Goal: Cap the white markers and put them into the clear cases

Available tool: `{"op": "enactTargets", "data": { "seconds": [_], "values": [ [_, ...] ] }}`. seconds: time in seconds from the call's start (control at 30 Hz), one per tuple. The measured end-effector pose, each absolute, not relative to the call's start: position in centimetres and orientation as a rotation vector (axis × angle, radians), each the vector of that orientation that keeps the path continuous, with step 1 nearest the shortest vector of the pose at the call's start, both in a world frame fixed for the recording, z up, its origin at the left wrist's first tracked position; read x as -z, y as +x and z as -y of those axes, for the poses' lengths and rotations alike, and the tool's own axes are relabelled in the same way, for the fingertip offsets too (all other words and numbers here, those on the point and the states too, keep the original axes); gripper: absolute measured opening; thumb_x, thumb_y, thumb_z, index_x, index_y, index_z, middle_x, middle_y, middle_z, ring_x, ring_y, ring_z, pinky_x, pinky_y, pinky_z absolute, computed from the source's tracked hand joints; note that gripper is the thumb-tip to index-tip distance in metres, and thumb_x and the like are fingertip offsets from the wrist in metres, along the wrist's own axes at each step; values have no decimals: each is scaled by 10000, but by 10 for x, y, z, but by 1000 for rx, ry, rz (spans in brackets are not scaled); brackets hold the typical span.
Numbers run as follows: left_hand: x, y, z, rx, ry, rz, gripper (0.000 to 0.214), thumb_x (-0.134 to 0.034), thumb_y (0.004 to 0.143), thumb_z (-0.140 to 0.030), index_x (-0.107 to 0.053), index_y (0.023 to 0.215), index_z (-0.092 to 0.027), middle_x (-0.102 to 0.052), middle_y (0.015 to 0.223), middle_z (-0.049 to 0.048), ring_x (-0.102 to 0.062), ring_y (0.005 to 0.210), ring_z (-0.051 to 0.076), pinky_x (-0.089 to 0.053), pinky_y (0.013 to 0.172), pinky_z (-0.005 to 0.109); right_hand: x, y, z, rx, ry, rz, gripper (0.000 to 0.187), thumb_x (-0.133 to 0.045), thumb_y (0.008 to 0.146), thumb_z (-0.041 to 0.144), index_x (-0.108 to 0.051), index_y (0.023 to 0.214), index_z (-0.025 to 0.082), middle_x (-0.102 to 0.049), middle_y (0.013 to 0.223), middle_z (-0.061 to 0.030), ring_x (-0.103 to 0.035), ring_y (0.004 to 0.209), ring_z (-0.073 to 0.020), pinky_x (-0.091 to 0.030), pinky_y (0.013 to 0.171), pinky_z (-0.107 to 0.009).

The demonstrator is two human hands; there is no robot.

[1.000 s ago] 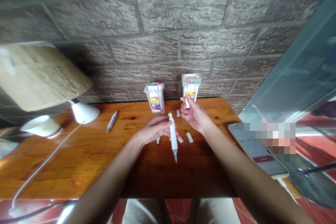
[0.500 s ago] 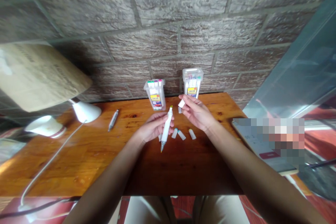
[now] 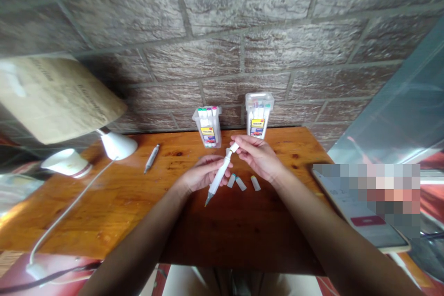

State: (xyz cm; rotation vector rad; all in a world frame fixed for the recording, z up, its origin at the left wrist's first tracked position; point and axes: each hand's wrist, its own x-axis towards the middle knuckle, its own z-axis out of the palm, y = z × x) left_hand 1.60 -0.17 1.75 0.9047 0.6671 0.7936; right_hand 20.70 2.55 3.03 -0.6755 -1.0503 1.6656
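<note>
My left hand (image 3: 203, 176) grips a white double-ended marker (image 3: 219, 176) by its barrel, tilted, with its bare lower tip pointing down toward me. My right hand (image 3: 257, 156) pinches a white cap (image 3: 234, 148) against the marker's upper end. Three loose caps (image 3: 241, 182) lie on the wooden table (image 3: 215, 222) just under and beside my hands. Two clear marker boxes stand at the wall: one (image 3: 208, 126) on the left, one (image 3: 258, 114) on the right, both holding upright markers.
A grey pen (image 3: 151, 158) lies on the table to the left. A white desk lamp (image 3: 114, 144) with its cord (image 3: 65, 215) stands at the far left, a cardboard sheet (image 3: 52, 97) above it. A phone (image 3: 364, 212) lies at the right edge.
My right hand brought the cap down from near the right box onto the marker's upper end. My left hand tilted the marker so its top leans right.
</note>
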Motion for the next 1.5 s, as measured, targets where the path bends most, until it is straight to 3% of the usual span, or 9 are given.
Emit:
{"op": "enactTargets", "data": {
  "seconds": [0.23,0.4,0.5,0.6,0.7,0.97,1.17,1.5],
  "values": [
    [-9,10,1,-731,935,-657,352,-828,736,-354,-739,936,-79,-727,715,81,-697,557,165,-579,529,234,-26,210,-24,-1588,-717,1463,296,-758,796,415,-790,997,200,-722,773,-14,-556,628,-93,-377,528,-207],
    [-14,9,5,-722,906,-596,306,-796,775,-330,-723,950,-90,-720,710,77,-695,566,173,-584,543,259,-31,213,-22,-1672,-654,1483,338,-661,872,471,-778,1075,228,-740,857,-38,-598,677,-118,-442,582,-234],
    [-18,10,6,-726,917,-580,307,-782,792,-305,-714,999,-88,-718,745,79,-706,605,182,-585,579,269,-30,213,-21,-1747,-612,1379,311,-702,850,440,-774,1084,250,-748,932,-45,-604,708,-114,-446,600,-236],
    [-20,14,8,-737,938,-544,273,-747,829,-297,-725,1014,-97,-707,797,83,-718,672,201,-585,636,306,-31,213,-21,-1721,-603,1326,258,-761,804,395,-795,1008,242,-704,749,-10,-549,625,-90,-390,538,-215],
    [-23,19,12,-813,919,-513,252,-742,832,-265,-737,1016,-92,-667,796,72,-631,599,121,-511,574,248,-35,210,-19,-1704,-617,1276,254,-799,755,400,-808,926,212,-643,643,9,-473,557,-73,-330,481,-206],
    [-29,25,19,-895,990,-533,293,-732,834,-283,-732,1081,-126,-606,801,41,-493,541,49,-382,522,204,-43,203,-10,-1762,-499,1136,322,-839,693,405,-799,929,191,-689,767,-25,-567,651,-107,-442,535,-217],
    [-19,34,17,-881,950,-532,314,-715,854,-324,-711,1120,-157,-693,955,81,-590,622,110,-481,605,271,-42,207,-13,-1757,-529,1153,318,-825,717,387,-788,967,194,-616,647,24,-415,519,-59,-394,470,-201],
    [-30,35,19,-890,868,-524,287,-721,845,-247,-712,1117,-155,-656,872,50,-472,524,46,-372,486,191,-40,210,-20,-1698,-615,1103,263,-866,661,366,-781,833,187,-659,687,1,-477,554,-60,-362,467,-181]
  ]
}}
